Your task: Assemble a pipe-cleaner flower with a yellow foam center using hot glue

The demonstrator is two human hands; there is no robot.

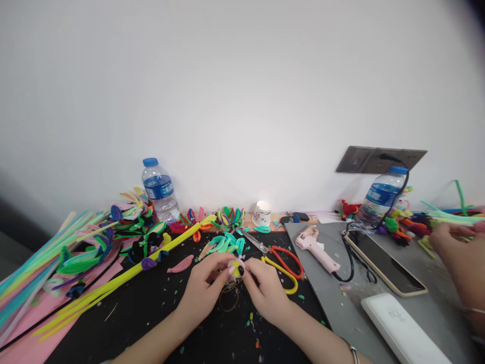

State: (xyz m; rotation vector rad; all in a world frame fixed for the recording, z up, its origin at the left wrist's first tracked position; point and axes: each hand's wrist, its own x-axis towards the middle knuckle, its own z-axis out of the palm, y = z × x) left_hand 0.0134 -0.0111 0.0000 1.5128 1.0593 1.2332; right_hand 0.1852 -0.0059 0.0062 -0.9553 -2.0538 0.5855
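Note:
Between the fingertips of both hands is a small fuzzy pipe-cleaner piece (235, 267), yellow and pale pink with a black bead-like spot on its front. My left hand (202, 283) pinches it from the left. From the other side, the thumb and fingers of my right hand (267, 288) close on it. A thin gold ring or wire loop (229, 299) shows just below the fingers. Right behind the hands lie turquoise and green pipe-cleaner loops (227, 244). Scissors with one red and one yellow handle (291, 263) rest near my right hand.
Long pipe cleaners (41, 263) fill the left side. A pink glue gun (318, 250), a phone (386, 263) and a white box-shaped device (403, 326) lie at right. Water bottles (161, 189) and a paper cup (261, 214) stand by the wall. Another person's hand (456, 253) is far right.

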